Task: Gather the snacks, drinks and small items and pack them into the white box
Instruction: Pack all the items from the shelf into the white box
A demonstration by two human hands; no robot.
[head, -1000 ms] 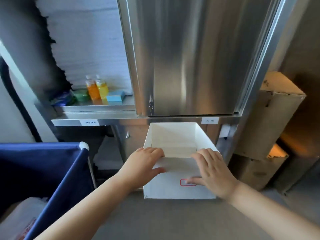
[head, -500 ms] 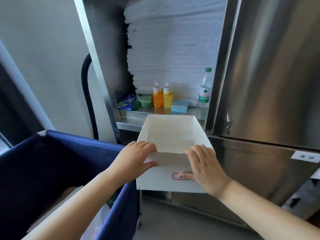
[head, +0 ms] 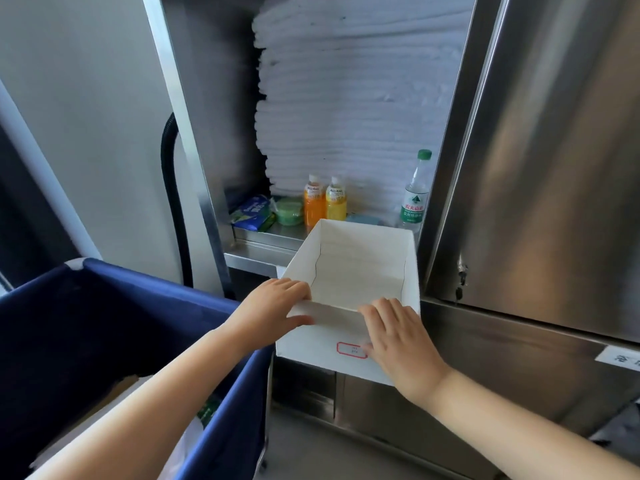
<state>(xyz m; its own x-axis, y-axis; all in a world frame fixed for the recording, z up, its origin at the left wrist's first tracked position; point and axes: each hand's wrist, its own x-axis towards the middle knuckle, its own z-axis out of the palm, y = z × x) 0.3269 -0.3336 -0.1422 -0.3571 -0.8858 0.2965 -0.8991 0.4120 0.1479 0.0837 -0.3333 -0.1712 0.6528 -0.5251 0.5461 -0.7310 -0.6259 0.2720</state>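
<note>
Fingers of the left hand lie close together, hooked over the near left corner of the box, with the thumb pressed on the outer face below; the wall is pinched between them. The right hand does the same at the near right; its fingers, slightly spread, fold over the rim, and the thumb lies on the face beside the red label; how far the fingertips reach inside cannot be told.

The box is empty and held in the air, open side up, its far rim just in front of the shelf and its near corner just beside the cart; nothing shows under it, so the two grips appear to carry it. Holding by the near wall alone keeps the opening free; its closeness to the shelf gives each item a short way to go.

On the shelf, before a stack of towels, stand an orange bottle, a yellow bottle just beside it, and a water bottle apart at the right; a tub and a packet lie at the left; a pale blue item is half hidden behind the far rim. Nothing is packed yet; the task looks to be at its start.

One hand must let go to reach; the thin wall may sag under a single grip, so resting the box first seems wise.
</note>
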